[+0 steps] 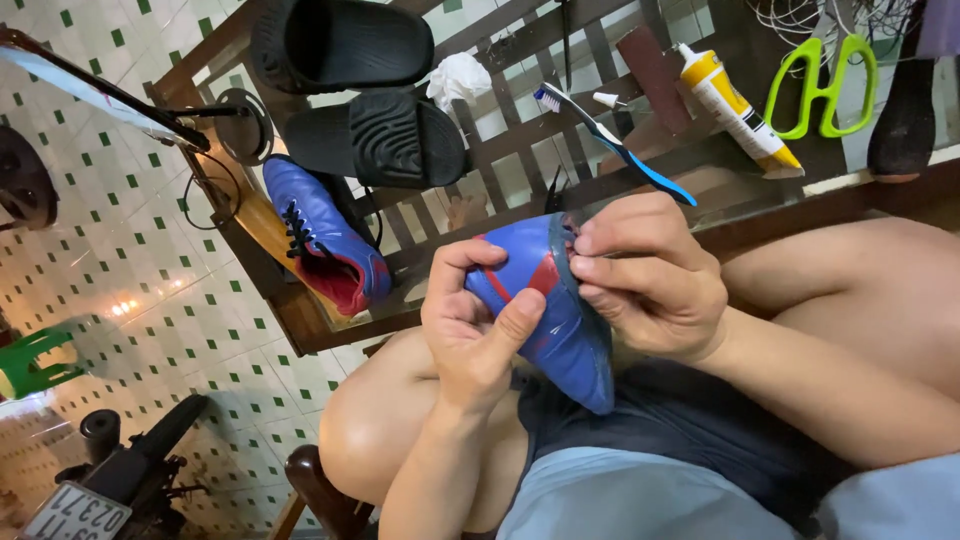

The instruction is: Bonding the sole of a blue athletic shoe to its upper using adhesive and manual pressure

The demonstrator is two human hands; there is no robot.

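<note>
Left hand point(470, 320) clamps blue shoe point(545, 310) over lap; right hand point(650, 275) pinches sole edge plus toothbrush point(610, 140). Risk: shoe twists free, brush slips, glue smears.

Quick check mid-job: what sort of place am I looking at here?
Probably an informal home shoe-repair spot, not a shop. A low wooden slatted table over a green-and-white tiled floor carries a yellow glue tube, a blue toothbrush and green-handled scissors, with a blue lace-up sports shoe beside them.

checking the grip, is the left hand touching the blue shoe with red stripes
Touching. The head view shows the left hand wrapped around the blue shoe with red stripes, thumb pressed flat on its side.
</note>
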